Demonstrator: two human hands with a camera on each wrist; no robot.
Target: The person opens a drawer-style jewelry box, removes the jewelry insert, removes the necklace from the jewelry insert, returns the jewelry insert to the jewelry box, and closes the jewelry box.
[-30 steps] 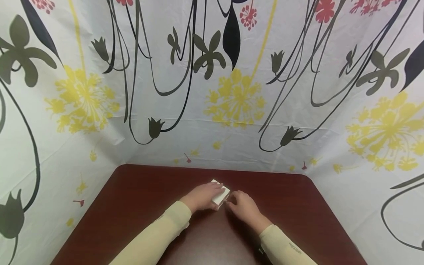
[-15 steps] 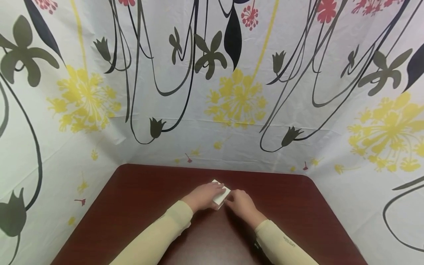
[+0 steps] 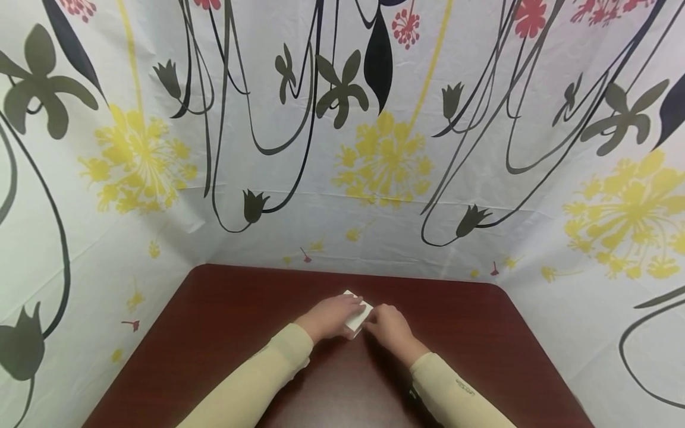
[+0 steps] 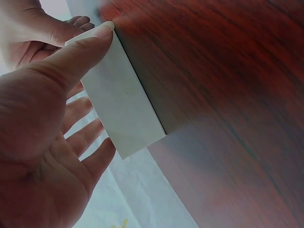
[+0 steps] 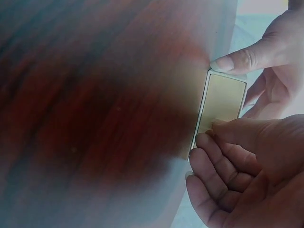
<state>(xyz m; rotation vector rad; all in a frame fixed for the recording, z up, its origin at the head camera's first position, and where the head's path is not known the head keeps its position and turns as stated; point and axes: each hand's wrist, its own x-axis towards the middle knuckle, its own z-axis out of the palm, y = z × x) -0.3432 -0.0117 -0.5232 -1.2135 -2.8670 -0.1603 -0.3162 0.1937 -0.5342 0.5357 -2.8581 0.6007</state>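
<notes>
My left hand (image 3: pixel 330 316) grips a small white box (image 3: pixel 357 318) near the table's far side, thumb along one edge and fingers along the opposite one. In the left wrist view the box's long plain wall (image 4: pixel 124 102) faces the camera. One end of the box, seen in the right wrist view, is a tan panel (image 5: pixel 221 97) framed by a thin white rim. At that end is my right hand (image 3: pixel 392 330), fingers curled, its thumb and index fingertips close together on the lower part of the panel. I cannot tell whether they pinch anything.
The dark red-brown table (image 3: pixel 257 297) has rounded far corners and a glossy patch at its near middle. White cloth (image 3: pixel 299 178) with printed flowers hangs behind it and at both sides.
My right hand has shifted slightly left, its fingertips drawing nearer to the end of the box. The left hand and box stay almost in place, with a small drift of the whole view.
</notes>
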